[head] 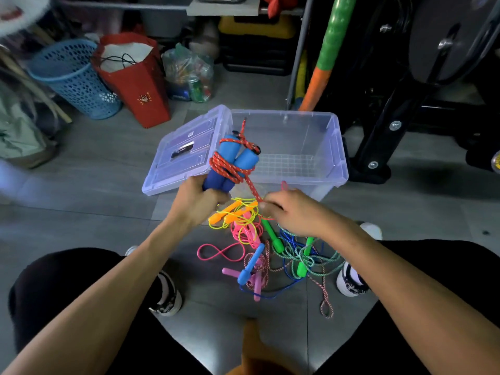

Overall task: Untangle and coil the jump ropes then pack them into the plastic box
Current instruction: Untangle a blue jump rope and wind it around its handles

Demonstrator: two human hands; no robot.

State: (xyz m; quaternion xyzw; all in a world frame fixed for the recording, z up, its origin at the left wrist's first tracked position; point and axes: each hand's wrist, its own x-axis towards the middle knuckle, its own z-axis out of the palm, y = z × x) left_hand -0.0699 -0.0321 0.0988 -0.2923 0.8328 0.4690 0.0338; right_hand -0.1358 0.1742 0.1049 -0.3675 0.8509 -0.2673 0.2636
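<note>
Plastic box (335, 147) at centre, on the floor (102, 185). Lid (173, 163) leans on the box's left side. Tangled jump ropes (259, 247) lie before the box. Basket (73, 77) and bag (135, 77) stand behind and left of the box; equipment frame (384, 125) to its right.

Grey tiled floor (102, 163), cluttered shelving (221, 8)

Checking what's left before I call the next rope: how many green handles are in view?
2: one green handle lies just below the right hand; the other green handle lies further right in the teal rope tangle. The pile may hide more.
</note>
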